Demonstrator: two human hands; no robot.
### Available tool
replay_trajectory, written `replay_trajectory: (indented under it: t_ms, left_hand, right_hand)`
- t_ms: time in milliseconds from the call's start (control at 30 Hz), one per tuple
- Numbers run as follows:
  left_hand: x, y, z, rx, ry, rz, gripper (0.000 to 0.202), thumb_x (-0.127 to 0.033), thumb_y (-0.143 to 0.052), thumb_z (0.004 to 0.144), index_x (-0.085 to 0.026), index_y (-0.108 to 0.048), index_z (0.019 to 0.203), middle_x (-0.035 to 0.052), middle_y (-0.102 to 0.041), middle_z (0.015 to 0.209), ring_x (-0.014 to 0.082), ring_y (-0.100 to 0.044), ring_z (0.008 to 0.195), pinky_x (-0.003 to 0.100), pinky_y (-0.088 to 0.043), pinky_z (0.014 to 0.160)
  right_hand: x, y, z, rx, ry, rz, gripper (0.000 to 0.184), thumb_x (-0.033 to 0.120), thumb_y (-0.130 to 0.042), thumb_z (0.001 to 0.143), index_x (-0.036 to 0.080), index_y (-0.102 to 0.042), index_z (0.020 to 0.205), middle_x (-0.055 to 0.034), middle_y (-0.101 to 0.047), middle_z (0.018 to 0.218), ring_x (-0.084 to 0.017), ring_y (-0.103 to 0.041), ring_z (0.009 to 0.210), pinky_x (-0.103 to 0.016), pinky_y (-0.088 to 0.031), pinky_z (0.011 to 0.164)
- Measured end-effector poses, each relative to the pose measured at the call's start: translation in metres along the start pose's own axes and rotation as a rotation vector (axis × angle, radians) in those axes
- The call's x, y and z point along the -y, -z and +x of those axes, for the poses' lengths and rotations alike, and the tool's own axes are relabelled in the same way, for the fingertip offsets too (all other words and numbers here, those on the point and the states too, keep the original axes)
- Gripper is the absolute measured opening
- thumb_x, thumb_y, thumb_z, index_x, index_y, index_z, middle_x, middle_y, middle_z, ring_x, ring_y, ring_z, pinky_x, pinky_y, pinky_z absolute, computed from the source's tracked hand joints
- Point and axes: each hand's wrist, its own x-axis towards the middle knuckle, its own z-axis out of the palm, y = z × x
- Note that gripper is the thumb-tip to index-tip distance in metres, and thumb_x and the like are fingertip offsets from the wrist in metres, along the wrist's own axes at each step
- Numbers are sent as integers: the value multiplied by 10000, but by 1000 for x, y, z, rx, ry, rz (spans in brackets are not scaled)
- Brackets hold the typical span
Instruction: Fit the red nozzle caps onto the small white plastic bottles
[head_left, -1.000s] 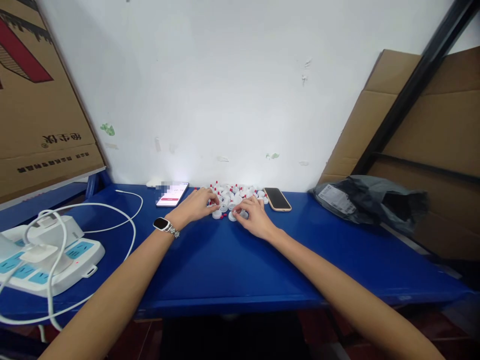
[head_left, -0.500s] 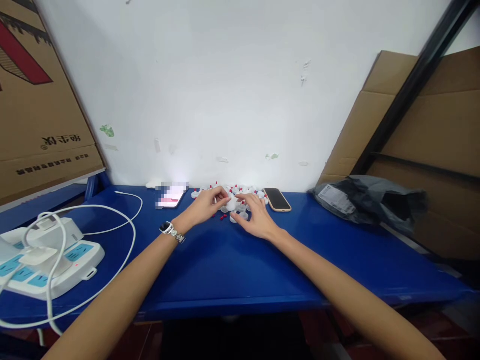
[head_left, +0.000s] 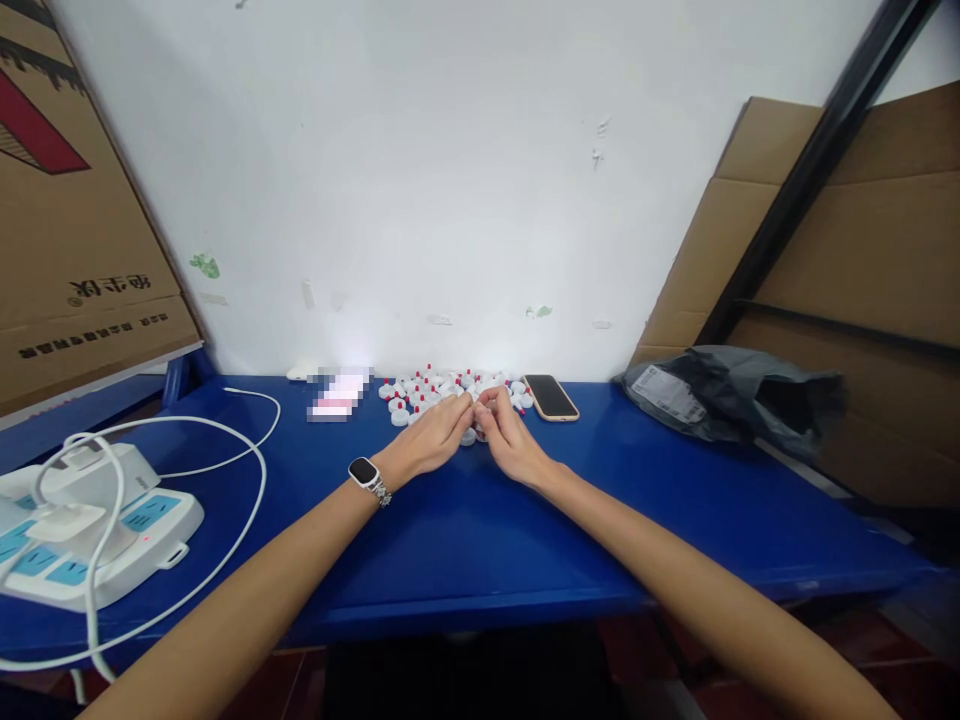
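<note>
My left hand (head_left: 435, 437), wearing a watch (head_left: 364, 472) on its wrist, is closed with its fingers curled toward my right hand (head_left: 513, 440). The right hand is also closed, thumb and fingertips drawn together. The fingertips of both hands meet at the front of a pile of small white round caps (head_left: 400, 417), many with red tips. Whatever lies between the fingers is too small and hidden to name. One white cap (head_left: 468, 437) rests on the table just under the fingertips.
A phone (head_left: 553, 398) lies right of the pile, a blurred-out flat item (head_left: 336, 395) to its left. On the blue table (head_left: 465, 540) are also a power strip (head_left: 150, 530) with a looping white cable (head_left: 262, 480) and a grey plastic bag (head_left: 720, 395). Cardboard (head_left: 90, 220) stands at left.
The hands have come together; before, they were apart with a white round piece between them. The left hand moved right and turned its back up, uncovering more caps on the left.
</note>
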Motion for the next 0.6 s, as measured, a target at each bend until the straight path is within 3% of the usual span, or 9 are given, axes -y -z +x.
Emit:
replay_trajectory:
  t_ms: [200,333,433,600]
  left_hand:
    - [-2,-6,8,-131,116,-182,392,-456,-260,1022,-194,-454,804,11,-538,780,160,-492,734,286,-399,711]
    - [-3,-7,9,-155,184,-234,428,-479,-264,1011,-181,-472,784,10,-545,752,155,-483,718,283,-383,676]
    - [-3,-10,9,-159,202,-200,432,-465,-269,1006,-183,-442,729,-10,-488,669,137,-434,638,282,-345,621]
    - [-2,-14,10,-198,170,-174,435,-453,-284,1000,-193,-382,666,-27,-415,611,118,-379,577,272,-295,558]
  right_hand:
    - [-2,1,7,-94,156,-179,193,386,-363,1002,213,-415,1070,-42,-532,905,-167,-508,746,-304,-425,702]
    - [0,2,10,-123,235,-276,160,347,-374,996,207,-430,1050,-81,-551,974,-203,-517,833,-351,-416,774]
    - [2,-1,10,-91,148,-158,156,351,-331,1009,222,-417,1026,-33,-528,873,-175,-507,753,-323,-410,724]
    - [-3,-10,15,-131,-47,233,208,416,-354,989,241,-416,897,45,-405,683,-125,-419,585,-256,-372,576]
